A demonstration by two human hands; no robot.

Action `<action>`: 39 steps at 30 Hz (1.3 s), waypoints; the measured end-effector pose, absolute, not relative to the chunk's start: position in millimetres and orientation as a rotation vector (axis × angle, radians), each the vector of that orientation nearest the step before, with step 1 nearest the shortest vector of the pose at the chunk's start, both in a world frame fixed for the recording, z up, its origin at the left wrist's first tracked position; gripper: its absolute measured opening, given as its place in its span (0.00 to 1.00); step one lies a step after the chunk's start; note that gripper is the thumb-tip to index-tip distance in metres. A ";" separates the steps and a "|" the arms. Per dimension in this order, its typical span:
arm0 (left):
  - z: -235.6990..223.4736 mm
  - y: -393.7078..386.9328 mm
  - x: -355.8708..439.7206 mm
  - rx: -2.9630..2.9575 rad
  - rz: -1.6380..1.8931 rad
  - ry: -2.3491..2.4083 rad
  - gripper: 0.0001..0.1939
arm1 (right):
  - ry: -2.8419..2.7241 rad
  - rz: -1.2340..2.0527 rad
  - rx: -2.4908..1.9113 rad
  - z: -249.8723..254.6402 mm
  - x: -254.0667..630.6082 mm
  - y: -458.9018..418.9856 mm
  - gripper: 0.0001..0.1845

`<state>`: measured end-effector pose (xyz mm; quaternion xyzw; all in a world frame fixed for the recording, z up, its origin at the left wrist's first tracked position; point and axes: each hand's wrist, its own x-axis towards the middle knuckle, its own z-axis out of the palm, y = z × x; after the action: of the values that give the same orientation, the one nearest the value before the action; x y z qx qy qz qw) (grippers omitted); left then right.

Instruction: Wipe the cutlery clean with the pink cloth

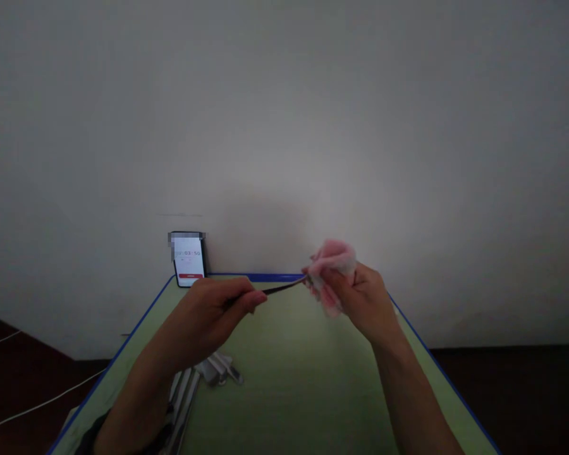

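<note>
Above the table, my left hand [222,306] is closed around one end of a slim dark utensil [284,288], thumb along it. The utensil points right and slightly up into a crumpled pink cloth [334,262]. My right hand [363,297] pinches this cloth around the far end, so that end is covered and I cannot tell the utensil's exact kind. Between the two hands a short stretch of thin, dark shaft shows.
A phone [188,259] with a lit timer screen leans against the wall [284,126] at the table's back left. The pale green table [284,398] has a blue edge. Long light-and-dark strips [184,398] and small grey-white items [215,368] lie near my left forearm.
</note>
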<state>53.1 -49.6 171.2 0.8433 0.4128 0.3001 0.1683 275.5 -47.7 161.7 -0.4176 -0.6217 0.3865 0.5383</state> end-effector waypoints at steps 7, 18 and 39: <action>157.3 -54.0 93.9 2.310 0.926 1.204 0.18 | -0.674 1.107 -0.648 150.8 228.2 -43.8 0.15; 137.4 -44.8 105.8 2.301 0.834 1.267 0.13 | -0.639 1.346 -0.664 128.5 213.5 -41.0 0.18; 160.1 -54.3 63.6 2.553 0.243 0.910 0.23 | -2.656 1.180 -1.196 168.2 291.0 -57.2 0.09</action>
<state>63.6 -54.3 160.1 0.9176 0.3270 0.0873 0.2085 291.0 -57.2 168.2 -0.3804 -0.8452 0.3755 -0.0008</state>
